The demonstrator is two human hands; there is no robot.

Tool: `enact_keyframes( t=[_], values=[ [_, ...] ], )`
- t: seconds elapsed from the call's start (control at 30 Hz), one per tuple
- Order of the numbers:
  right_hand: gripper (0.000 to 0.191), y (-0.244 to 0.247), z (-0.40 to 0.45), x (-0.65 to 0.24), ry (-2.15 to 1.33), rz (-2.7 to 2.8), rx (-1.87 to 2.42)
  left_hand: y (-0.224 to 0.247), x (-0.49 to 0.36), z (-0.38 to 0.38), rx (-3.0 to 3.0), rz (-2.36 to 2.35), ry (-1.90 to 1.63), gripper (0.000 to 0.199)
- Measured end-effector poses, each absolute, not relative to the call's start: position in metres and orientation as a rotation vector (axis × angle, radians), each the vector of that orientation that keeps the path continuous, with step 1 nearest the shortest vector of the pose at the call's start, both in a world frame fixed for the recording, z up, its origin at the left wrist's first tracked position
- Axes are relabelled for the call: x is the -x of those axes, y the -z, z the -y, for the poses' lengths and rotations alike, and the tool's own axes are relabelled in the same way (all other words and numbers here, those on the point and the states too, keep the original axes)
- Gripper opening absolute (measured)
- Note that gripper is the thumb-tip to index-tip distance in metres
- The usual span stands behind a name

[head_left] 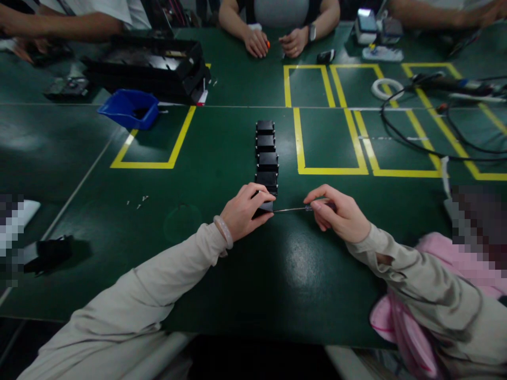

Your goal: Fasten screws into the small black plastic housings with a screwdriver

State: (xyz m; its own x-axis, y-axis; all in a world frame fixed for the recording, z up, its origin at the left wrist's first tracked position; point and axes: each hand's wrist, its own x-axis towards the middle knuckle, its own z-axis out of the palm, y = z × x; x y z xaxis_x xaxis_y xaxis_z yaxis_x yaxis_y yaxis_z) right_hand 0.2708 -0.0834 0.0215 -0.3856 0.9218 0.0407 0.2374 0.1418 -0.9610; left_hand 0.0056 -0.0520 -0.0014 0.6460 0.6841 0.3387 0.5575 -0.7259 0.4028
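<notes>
My left hand (pixel 249 211) is closed on a small black block (pixel 266 207) at the near end of a row of similar black blocks (pixel 267 161) on the green table. In my right hand (pixel 336 211) is a screwdriver (pixel 292 209), its handle between my fingers and its thin shaft pointing left. The shaft's tip meets the right side of the held block, close to my left fingertips. Small metal screws or pins stand out at the sides of the blocks in the row. My left fingers hide part of the held block.
A blue bin (pixel 130 109) and black trays (pixel 150 66) stand at the back left. Small screws (pixel 142 200) and a black part (pixel 47 255) lie left. Black cables (pixel 428 132) cross the right side. A pink cloth (pixel 407 322) lies near my right sleeve. Other people sit opposite.
</notes>
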Motion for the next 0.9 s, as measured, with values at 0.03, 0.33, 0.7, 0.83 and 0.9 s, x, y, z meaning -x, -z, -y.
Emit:
enact_keyframes(
  t=[0.03,0.33,0.7,0.83,0.9],
  values=[
    [0.021,-0.0216,0.0834,-0.2711,-1.267,1.747,1.124,0.0016,-0.0055,0.0519,-2.605,-1.004,-0.694,0.028],
    [0.020,-0.0215,0.0836,-0.2705,-1.255,1.759,1.108,0.0027,-0.0054,0.0517,-2.614,-1.002,-0.692,0.029],
    [0.019,-0.0227,0.0829,-0.2694,-1.274,1.730,1.079,0.0014,-0.0060,0.0523,-2.612,-1.018,-0.693,0.030],
    [0.020,-0.0217,0.0825,-0.2692,-1.305,1.692,1.096,0.0015,-0.0059,0.0520,-2.625,-1.005,-0.702,0.029],
    [0.018,-0.0217,0.0822,-0.2696,-1.277,1.711,1.098,0.0017,-0.0059,0.0518,-2.625,-1.012,-0.699,0.029]
  ],
)
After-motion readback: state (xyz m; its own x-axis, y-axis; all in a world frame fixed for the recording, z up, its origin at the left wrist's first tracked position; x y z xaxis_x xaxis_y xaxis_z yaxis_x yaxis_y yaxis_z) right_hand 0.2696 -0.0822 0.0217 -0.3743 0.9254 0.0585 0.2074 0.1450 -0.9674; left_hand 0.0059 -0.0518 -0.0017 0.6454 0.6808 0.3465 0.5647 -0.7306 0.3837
